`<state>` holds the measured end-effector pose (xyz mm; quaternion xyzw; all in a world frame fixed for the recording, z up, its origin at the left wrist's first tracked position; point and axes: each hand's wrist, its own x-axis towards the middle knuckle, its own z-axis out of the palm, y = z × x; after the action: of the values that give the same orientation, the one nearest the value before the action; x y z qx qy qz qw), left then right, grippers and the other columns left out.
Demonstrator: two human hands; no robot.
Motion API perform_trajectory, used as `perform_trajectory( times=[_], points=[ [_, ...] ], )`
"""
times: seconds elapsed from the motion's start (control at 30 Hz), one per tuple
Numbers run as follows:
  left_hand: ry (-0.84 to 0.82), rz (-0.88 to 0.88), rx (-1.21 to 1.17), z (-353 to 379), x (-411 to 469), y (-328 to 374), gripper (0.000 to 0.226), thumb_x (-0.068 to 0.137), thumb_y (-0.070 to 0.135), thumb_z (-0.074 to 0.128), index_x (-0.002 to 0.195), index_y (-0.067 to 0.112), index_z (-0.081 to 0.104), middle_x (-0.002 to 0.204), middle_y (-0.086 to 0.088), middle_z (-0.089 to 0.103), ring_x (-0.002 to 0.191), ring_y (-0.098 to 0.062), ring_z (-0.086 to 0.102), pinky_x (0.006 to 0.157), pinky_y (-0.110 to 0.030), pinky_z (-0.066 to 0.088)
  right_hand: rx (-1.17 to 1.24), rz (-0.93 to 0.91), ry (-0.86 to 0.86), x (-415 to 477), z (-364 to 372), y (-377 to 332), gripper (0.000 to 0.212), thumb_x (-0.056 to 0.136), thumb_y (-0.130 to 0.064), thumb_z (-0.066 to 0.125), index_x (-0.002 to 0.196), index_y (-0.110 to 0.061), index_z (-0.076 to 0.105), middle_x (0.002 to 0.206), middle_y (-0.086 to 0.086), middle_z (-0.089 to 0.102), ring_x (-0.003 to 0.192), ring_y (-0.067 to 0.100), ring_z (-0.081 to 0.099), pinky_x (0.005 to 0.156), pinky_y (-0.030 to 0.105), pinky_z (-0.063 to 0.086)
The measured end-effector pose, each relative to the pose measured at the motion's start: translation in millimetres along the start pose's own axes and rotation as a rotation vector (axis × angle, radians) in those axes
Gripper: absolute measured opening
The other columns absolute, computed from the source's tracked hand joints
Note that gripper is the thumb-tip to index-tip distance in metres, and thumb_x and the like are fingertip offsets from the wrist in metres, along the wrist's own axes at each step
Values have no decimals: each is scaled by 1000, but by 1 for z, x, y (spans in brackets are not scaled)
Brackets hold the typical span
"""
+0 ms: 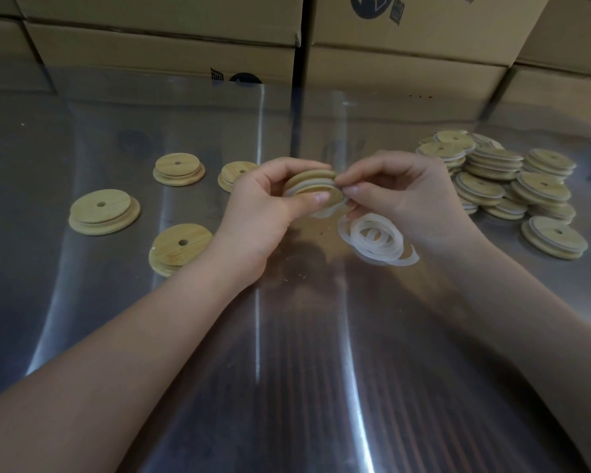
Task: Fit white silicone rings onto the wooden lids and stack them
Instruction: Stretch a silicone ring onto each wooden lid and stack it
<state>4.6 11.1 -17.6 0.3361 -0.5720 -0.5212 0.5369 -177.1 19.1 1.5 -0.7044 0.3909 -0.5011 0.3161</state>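
Note:
My left hand (267,206) grips a round wooden lid (313,184) held on edge above the table. A white silicone ring (325,210) lies partly in the lid's groove and hangs loose below it. My right hand (400,196) pinches that ring at the lid's right edge. A small heap of loose white rings (377,238) rests on the table just below my right hand. Several bare wooden lids (104,211) lie spread at the left. At the right stands a pile of lids with rings fitted (512,186).
The table (287,353) is shiny metal under a clear plastic sheet. Brown cardboard boxes (406,73) are stacked like a wall along its far edge. One ringed lid (555,237) lies apart at the pile's near right.

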Motion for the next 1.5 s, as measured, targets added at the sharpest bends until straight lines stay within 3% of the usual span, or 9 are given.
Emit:
perform_trajectory(
  times=[0.13,0.3,0.5,0.6,0.73,0.87,1.0,1.17,1.5],
  points=[
    [28,119,134,2,0,0,29,77,-6,74,92,18,69,94,4,73,93,-10,69,87,-24,55,-93,-53,2,-1,3,1,27,84,4,68,84,-23,74,85,-4,65,76,18,66,66,31,59],
    [48,141,90,4,0,-6,27,80,-7,72,91,15,63,90,2,73,88,-10,71,79,-23,55,-74,-17,42,0,2,6,19,83,-4,71,89,-22,72,87,3,71,83,23,67,72,43,60],
    [66,130,109,3,-1,-9,30,83,-1,71,95,22,56,89,0,76,86,-14,72,75,-30,56,-12,51,70,0,3,8,18,81,-12,74,83,-30,74,87,5,74,78,19,70,72,32,59],
    [58,196,205,4,-1,-10,38,84,-1,69,104,28,55,93,-4,74,89,-14,71,80,-33,57,-13,54,89,1,5,8,22,80,-10,73,80,-32,74,82,4,74,73,16,68,71,31,59],
    [15,259,299,7,-1,-8,42,85,-6,64,108,29,62,107,3,69,103,-8,65,91,-25,52,-15,56,97,1,4,7,25,81,-2,72,84,-27,70,75,-3,68,74,16,66,73,32,59],
    [29,188,238,7,1,-8,43,87,-8,61,102,32,66,104,8,70,103,-7,65,92,-33,53,-27,74,94,2,2,4,25,81,5,71,85,-19,66,72,-7,66,70,12,65,71,26,58],
    [19,97,149,8,0,-7,42,89,-7,57,100,31,70,111,-1,69,106,-16,66,89,-49,56,-37,104,64,3,-2,2,22,82,4,71,81,-17,69,73,0,71,67,14,70,65,24,56],
    [-7,14,34,9,-1,-6,45,92,-8,54,95,34,72,116,-7,65,105,-21,67,77,-43,61,0,128,24,4,-6,2,24,82,2,72,76,-22,73,73,3,74,64,13,71,61,19,55],
    [-2,-2,95,5,-1,-4,28,84,-1,70,102,20,71,107,-4,69,103,-20,67,89,-45,57,5,117,-17,1,-2,0,21,85,2,69,82,-18,73,74,-3,73,66,7,68,64,19,53]
  ],
)
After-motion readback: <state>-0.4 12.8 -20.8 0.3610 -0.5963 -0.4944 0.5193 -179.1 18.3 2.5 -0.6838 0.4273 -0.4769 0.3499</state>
